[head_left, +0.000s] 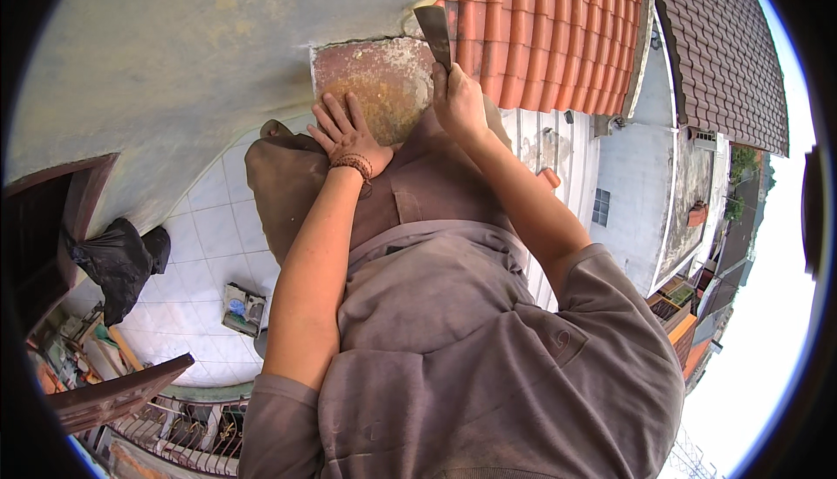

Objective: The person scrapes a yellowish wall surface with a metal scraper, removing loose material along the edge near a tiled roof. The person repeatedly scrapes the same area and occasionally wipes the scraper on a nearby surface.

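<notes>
My right hand (459, 106) grips a scraper (433, 33), its dark blade flaring toward the tip and pointing away from me. The blade's end is beside the wall's corner, near the edge of the orange roof tiles; I cannot tell whether it touches. Fingers spread, my left hand (353, 141) lies at the near left part of a worn reddish ledge (375, 74) with flaking whitish patches. A beaded bracelet (352, 162) circles my left wrist. My bent legs straddle the ledge, hiding its near part.
Orange roof tiles (545, 26) slope away at the right, above a white corrugated surface (549, 143). A grey-green wall (200, 52) rises ahead and left. Down left are a white tiled floor (205, 261), a black plastic bag (118, 261), a small tray-like box (243, 308) and a railing (192, 427).
</notes>
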The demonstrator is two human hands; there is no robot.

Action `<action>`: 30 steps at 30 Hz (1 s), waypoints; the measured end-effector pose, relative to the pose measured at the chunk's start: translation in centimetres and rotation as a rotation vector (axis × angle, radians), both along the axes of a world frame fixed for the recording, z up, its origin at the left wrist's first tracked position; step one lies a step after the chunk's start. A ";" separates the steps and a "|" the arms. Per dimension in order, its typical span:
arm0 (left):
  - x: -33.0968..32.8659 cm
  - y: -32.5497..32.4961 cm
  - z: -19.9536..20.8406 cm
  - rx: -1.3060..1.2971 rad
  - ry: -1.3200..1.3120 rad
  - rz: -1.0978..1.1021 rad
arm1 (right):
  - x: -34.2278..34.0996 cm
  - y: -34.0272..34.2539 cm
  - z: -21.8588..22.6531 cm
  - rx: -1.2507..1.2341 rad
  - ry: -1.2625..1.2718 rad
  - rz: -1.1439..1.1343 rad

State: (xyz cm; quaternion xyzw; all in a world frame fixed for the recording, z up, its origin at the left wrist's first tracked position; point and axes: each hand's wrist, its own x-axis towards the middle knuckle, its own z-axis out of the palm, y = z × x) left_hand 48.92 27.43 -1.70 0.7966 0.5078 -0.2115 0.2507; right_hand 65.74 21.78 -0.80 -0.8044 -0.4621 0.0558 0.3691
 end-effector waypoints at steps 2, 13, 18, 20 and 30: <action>0.0 0.0 0.0 0.000 0.004 -0.002 | 0.0 -0.2 0.2 0.002 0.043 -0.011; 0.1 0.0 0.2 0.007 0.023 -0.009 | 0.0 0.0 -0.9 -0.075 0.084 0.030; 0.0 -0.1 -0.1 0.015 -0.001 0.005 | -0.6 -1.3 0.1 -0.051 0.651 0.049; 0.0 -0.1 -0.3 0.023 -0.003 0.004 | -0.5 -1.8 2.0 -0.032 0.969 0.071; -0.2 -0.2 -1.2 0.046 -0.022 -0.006 | -1.7 -2.8 10.1 0.035 1.854 0.243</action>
